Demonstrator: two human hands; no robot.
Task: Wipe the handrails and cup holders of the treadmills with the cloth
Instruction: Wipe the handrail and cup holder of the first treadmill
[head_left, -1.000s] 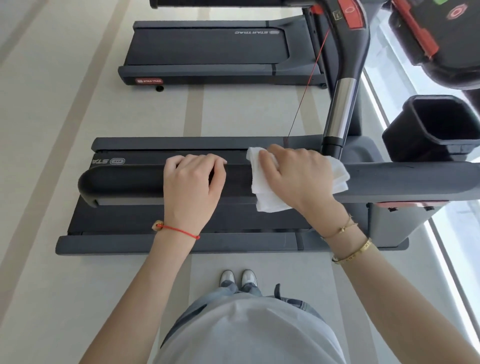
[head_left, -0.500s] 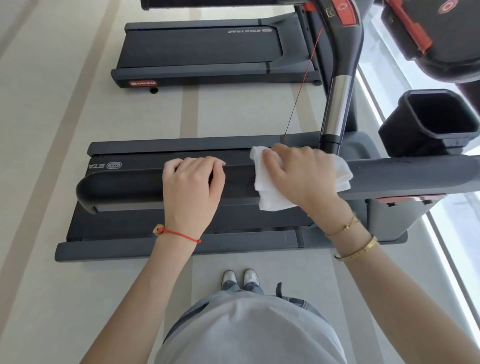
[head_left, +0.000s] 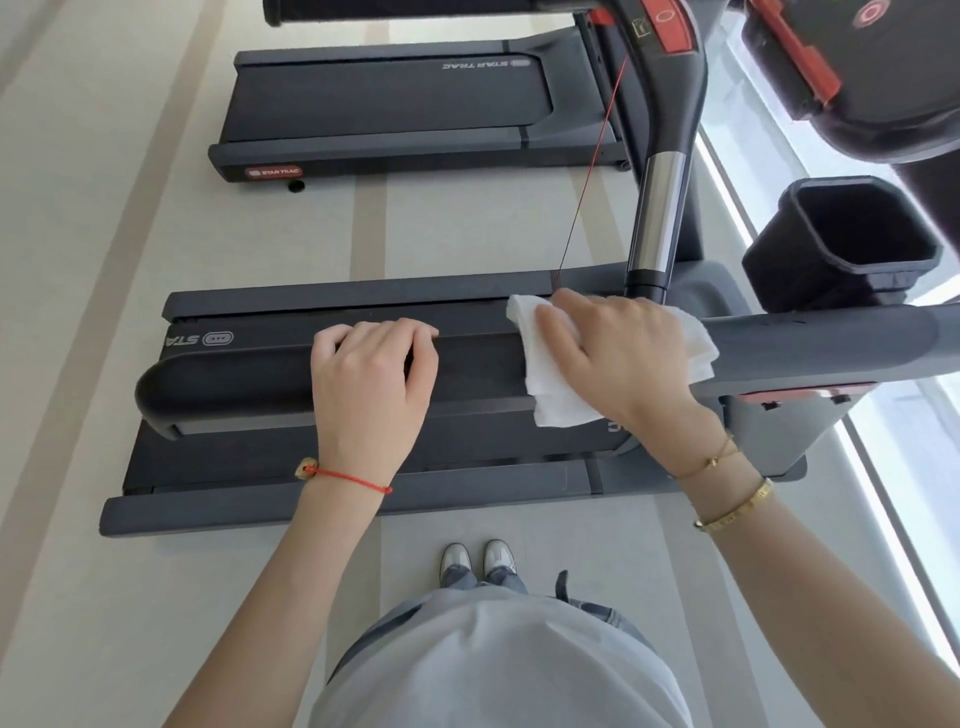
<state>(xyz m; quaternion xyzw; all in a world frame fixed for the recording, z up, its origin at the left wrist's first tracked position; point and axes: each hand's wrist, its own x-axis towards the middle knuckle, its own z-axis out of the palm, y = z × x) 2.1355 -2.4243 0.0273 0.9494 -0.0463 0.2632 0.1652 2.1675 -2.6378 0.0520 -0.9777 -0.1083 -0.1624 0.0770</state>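
A dark handrail (head_left: 234, 384) of the near treadmill runs left to right across the middle of the view. My left hand (head_left: 371, 384) grips the rail, fingers curled over its far side. To its right, my right hand (head_left: 618, 353) presses a white cloth (head_left: 561, 405) onto the same rail, fingers wrapped over the cloth and the rail. The cloth hangs down on the near side and sticks out past my hand on the right. A black cup holder (head_left: 852, 244) sits empty above the rail at the right.
A chrome and black upright post (head_left: 657, 208) rises just behind my right hand, with a red cord (head_left: 587, 171) beside it. A second treadmill (head_left: 395, 104) stands farther off. The console (head_left: 872, 78) fills the top right corner, and a window runs along the right.
My right hand and the cloth have shifted slightly along the rail, by a few centimetres at most. My left hand has kept its grip in the same spot.
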